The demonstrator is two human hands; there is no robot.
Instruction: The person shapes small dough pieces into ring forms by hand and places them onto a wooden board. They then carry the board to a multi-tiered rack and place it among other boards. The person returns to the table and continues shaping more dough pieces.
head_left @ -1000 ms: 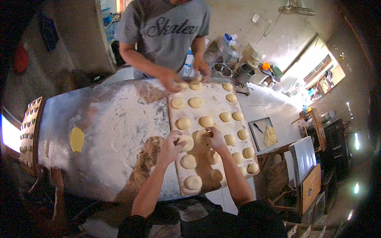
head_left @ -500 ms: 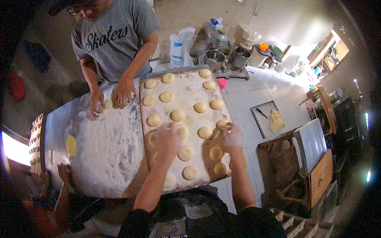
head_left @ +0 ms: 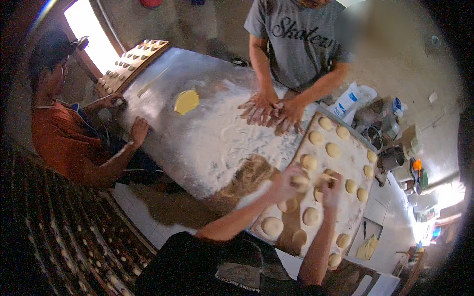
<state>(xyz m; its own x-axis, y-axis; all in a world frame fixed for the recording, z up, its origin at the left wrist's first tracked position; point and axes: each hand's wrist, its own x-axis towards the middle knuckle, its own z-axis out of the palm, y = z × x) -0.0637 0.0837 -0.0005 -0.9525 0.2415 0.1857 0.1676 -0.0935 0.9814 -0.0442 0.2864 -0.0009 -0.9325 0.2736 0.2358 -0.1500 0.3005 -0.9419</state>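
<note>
A small piece of dough (head_left: 302, 180) sits in the left hand (head_left: 289, 183), whose fingers curl closed around it, above the middle of the wooden board (head_left: 345, 224). Just beside it, the right hand (head_left: 332, 186) pinches another dough piece (head_left: 323, 178) with narrowed fingers. Round dough discs (head_left: 311, 216) lie in rows across the floured board, which rests on the metal bench (head_left: 197, 143). Across the bench, another person presses both hands (head_left: 271, 111) flat into the flour. A yellow scraper (head_left: 186, 101) lies farther along, near a seated person in orange (head_left: 64, 143).
</note>
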